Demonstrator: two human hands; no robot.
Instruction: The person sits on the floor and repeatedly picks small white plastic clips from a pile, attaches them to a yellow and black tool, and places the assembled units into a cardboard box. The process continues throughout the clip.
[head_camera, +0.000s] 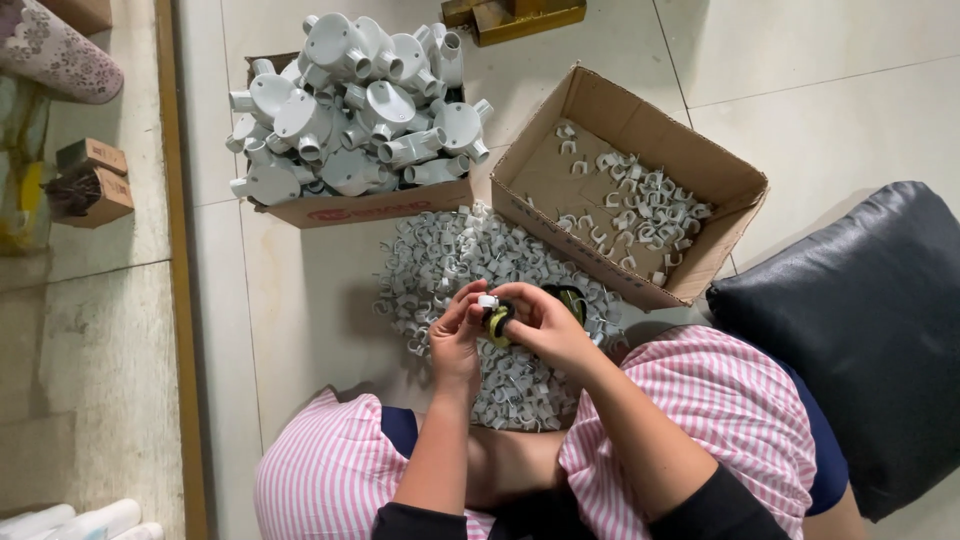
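Both hands meet over a heap of small grey plastic clips (450, 260) on the tiled floor. My left hand (455, 335) pinches a small white clip (487, 300) at its fingertips. My right hand (545, 320) grips a small dark tool with a yellow-green part (497, 325), pressed against that clip. The two hands touch each other. My knees, in pink striped cloth, frame the heap from below.
An open cardboard box (640, 130) at the right holds several loose clips. Another box (370, 205) at the back is piled with grey round pipe junction fittings (350, 110). A dark cushion (860, 330) lies at the right. Small brown boxes (95, 180) sit at the left.
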